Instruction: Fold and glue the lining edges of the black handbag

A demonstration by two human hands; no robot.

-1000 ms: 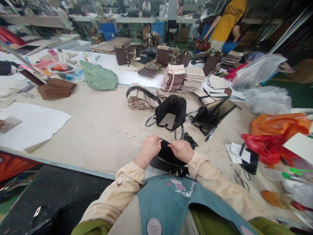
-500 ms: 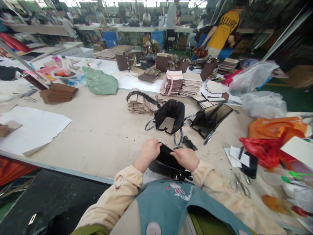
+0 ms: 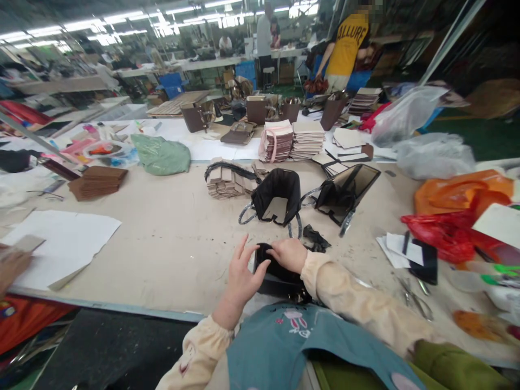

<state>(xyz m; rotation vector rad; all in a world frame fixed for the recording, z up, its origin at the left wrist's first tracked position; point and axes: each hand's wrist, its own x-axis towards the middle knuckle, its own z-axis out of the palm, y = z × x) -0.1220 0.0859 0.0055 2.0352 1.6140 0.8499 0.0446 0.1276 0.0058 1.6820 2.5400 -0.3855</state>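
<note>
A black handbag [image 3: 280, 286] with metal fittings lies against my apron at the table's front edge, its dark inside facing up. At its left end is my left hand [image 3: 242, 270], thumb and fingers spread apart around the corner. My right hand [image 3: 289, 254] has its fingers closed on the bag's far rim, with the fingertips partly hidden. Just beyond stand two black bags, one an upright open bag [image 3: 277, 197] with wrapped handles, the other a tilted bag [image 3: 343, 195] with its flap raised. A crumpled black scrap [image 3: 316, 239] is near my right hand.
Stacked brown pieces [image 3: 97, 183], a green cloth bundle [image 3: 160, 155] and bound panel stacks [image 3: 276, 142] sit farther back. Scissors [image 3: 418, 303] and a red plastic bag [image 3: 441, 236] lie to the right. Another person's hand [image 3: 14, 268] rests at the left edge.
My left hand has let go of the bag's rim and spread its fingers. The right hand has moved left along the rim. My view has tilted up, and another person's hand appears at left.
</note>
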